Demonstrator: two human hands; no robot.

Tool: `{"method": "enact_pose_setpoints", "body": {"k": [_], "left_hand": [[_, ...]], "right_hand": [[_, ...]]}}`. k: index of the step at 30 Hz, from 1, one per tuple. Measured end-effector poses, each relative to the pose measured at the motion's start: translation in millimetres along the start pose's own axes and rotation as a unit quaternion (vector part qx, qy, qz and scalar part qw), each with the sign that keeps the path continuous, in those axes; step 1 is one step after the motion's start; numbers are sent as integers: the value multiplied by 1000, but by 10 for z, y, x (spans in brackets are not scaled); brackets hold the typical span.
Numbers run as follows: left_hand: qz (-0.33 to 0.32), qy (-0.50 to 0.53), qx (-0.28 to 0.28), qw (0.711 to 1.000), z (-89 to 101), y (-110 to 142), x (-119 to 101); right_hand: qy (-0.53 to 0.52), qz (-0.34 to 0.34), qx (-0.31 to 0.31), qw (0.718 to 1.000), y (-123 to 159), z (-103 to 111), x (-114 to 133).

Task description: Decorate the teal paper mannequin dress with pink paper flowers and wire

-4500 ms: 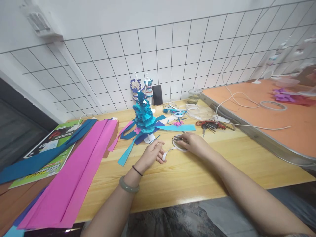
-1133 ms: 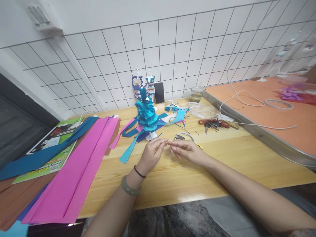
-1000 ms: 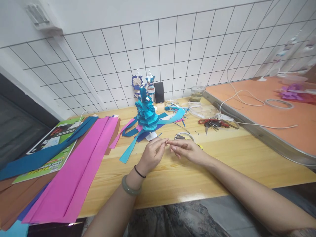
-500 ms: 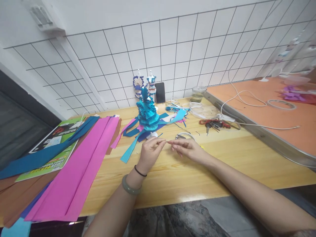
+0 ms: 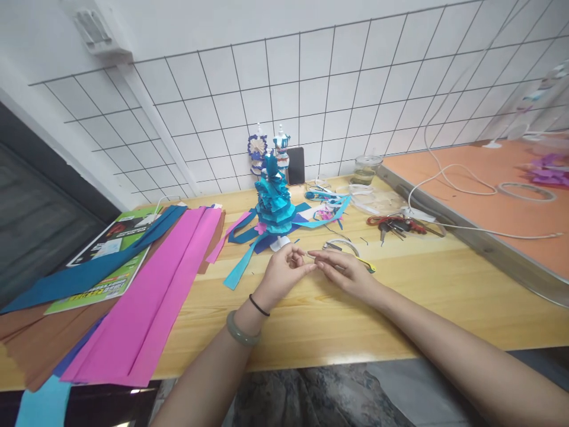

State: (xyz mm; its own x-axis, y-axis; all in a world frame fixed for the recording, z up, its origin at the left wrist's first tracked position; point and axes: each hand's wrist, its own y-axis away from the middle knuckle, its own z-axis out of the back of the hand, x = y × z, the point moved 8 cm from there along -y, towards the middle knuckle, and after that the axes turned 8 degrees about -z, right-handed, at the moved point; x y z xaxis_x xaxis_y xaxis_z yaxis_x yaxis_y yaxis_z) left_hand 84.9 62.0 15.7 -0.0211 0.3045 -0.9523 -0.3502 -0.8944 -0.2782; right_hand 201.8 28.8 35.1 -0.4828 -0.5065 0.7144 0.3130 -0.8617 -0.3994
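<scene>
My left hand (image 5: 284, 274) and my right hand (image 5: 347, 274) meet over the front middle of the table, fingertips nearly touching. Both are closed in a pinch. Something thin and pale seems to run between the fingertips, too small to name. Just beyond my left hand stands a small dress form (image 5: 274, 201) covered in ruffled teal crepe paper, its white base partly hidden by the fingers. A light blue paper strip (image 5: 242, 267) lies left of that base. Behind my right hand are a roll of tape (image 5: 351, 244) and a yellow-handled tool (image 5: 368, 265), partly covered.
Long pink paper (image 5: 146, 296), brown and blue sheets and a green magazine (image 5: 106, 287) cover the left side. At the back, two decorated small forms and a phone (image 5: 296, 166) stand by the wall. Scissors (image 5: 393, 225), a glass jar (image 5: 367, 169) and a raised orange surface (image 5: 471, 178) lie right.
My left fingers have curled more and the thumb has stretched toward the right hand. My right fingers have bent inward. The view has shifted slightly left, and more of the yellow-handled tool shows.
</scene>
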Motion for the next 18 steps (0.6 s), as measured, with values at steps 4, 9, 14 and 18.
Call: {"method": "enact_pose_setpoints", "body": {"k": [4, 9, 14, 18], "left_hand": [[16, 34, 33, 999, -48, 1, 19], [28, 45, 80, 995, -146, 32, 19], [34, 43, 84, 995, -165, 35, 9], [26, 41, 80, 996, -143, 24, -2]], "right_hand": [[-9, -23, -35, 999, -5, 22, -60], [-24, -54, -85, 995, -10, 63, -144], [23, -42, -103, 994, -19, 123, -123], [48, -32, -112, 992, -21, 155, -127]]}}
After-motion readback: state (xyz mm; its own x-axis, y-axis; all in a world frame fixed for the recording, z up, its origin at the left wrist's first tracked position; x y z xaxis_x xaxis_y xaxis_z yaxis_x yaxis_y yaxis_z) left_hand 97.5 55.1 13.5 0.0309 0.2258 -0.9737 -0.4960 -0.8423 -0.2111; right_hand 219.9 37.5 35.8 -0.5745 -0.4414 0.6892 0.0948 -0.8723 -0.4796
